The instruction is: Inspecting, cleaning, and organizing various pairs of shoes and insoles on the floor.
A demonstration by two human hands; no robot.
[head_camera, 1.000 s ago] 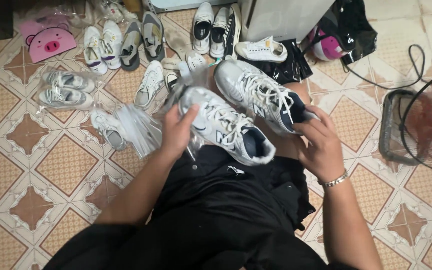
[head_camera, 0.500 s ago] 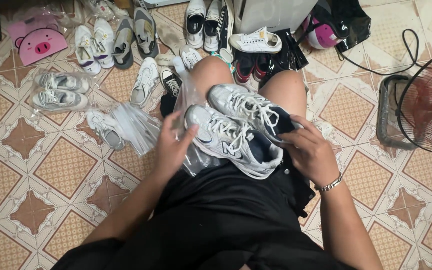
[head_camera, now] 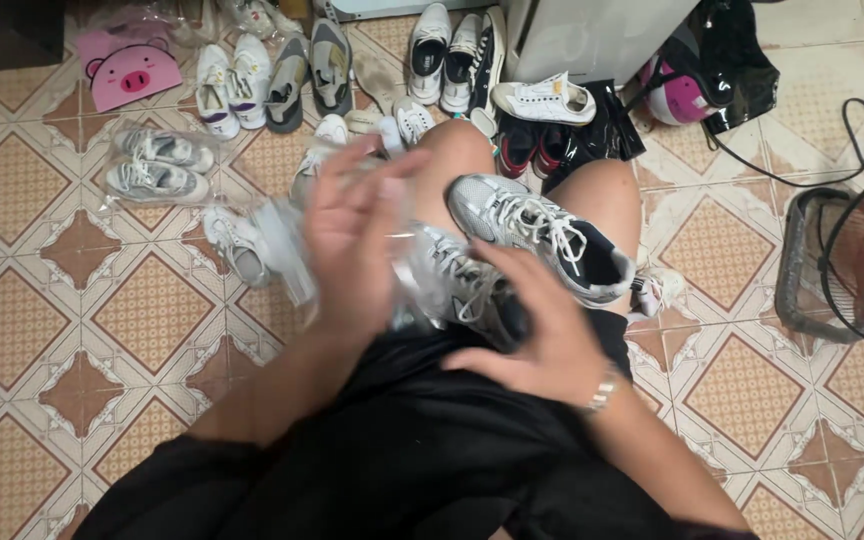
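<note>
Your left hand [head_camera: 357, 235] is raised over your lap with the fingers spread, and it is blurred. Clear film lies around it, but you cannot tell from this view whether the fingers pinch that film or only press against it. The film belongs to a clear bag [head_camera: 287, 250] that hangs from the hand toward the tiles on your left side

Your right hand [head_camera: 537, 330] is curled over the heel end of a sneaker [head_camera: 457, 285], fingers bent and clamped on it, with a bracelet [head_camera: 604, 392] at the wrist. The sneaker lies on your lap, toe toward the left hand, partly behind the film. A second sneaker [head_camera: 542, 235], grey and white with a dark collar, rests on your right thigh just beside the first, and neither hand touches it

By the look of it, the step in hand is bringing bag and sneaker together. The shoe is held and the bag is up against it, but the mouth of the bag does not show open. The next move calls for a clear opening in the film and a firm hold on the heel, so the toe meets the gap and not a fold

Farther out on the floor, a bagged pair [head_camera: 157, 165] lies to your left and a loose shoe [head_camera: 237, 240] sits close to the hanging bag. A row of shoes [head_camera: 322, 60] runs beyond your knees, and a fan [head_camera: 852, 270] stands off to your right
</note>
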